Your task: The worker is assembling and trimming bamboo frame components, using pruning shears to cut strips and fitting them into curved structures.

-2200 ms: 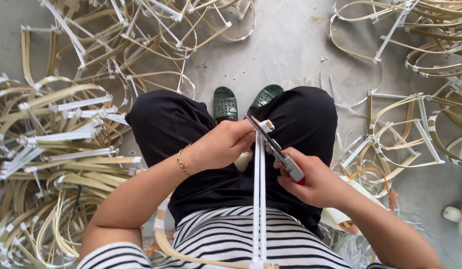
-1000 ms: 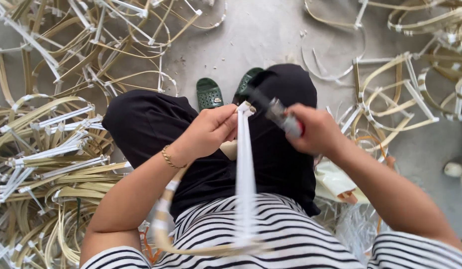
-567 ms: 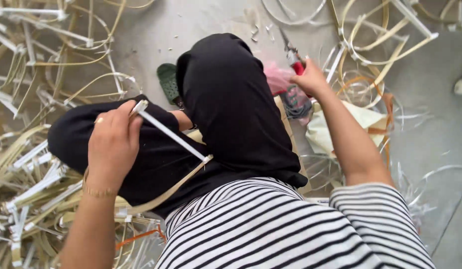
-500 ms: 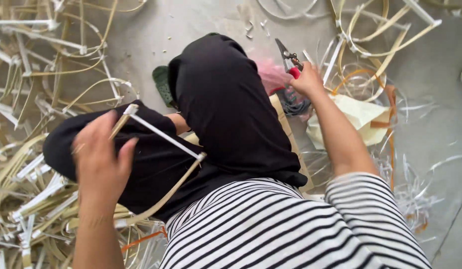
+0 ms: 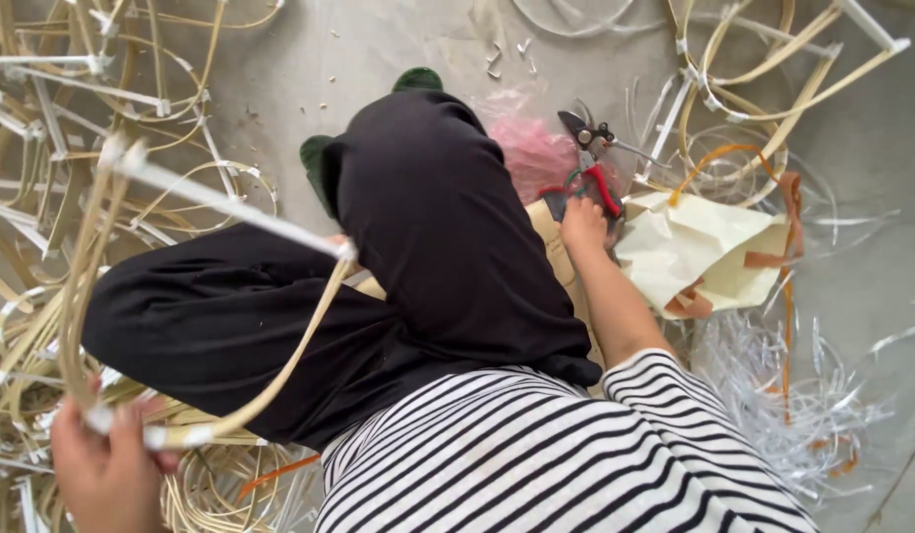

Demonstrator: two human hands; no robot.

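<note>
My left hand [image 5: 107, 474] sits at the bottom left, closed on one end of a bent cane loop [image 5: 280, 370]. A white strip [image 5: 230, 205] spans the loop's two ends across my black-trousered left knee. My right hand [image 5: 583, 223] reaches out beside my right knee, fingers curled on the red handles of pruning shears [image 5: 594, 170]. The shears' dark blades point away from me, low over the floor next to a pink plastic bag [image 5: 534, 156].
Piles of similar cane loops with white strips lie on the left [image 5: 43, 118] and the top right [image 5: 773, 69]. A cream paper bag [image 5: 704, 252] with orange strips, white shavings [image 5: 793, 395] and green slippers [image 5: 418, 79] lie on the concrete floor.
Both hands were working together at my lap; they have parted. The left hand carried the loop down to the left, and the right hand took the shears out to the right, by the paper bag.
</note>
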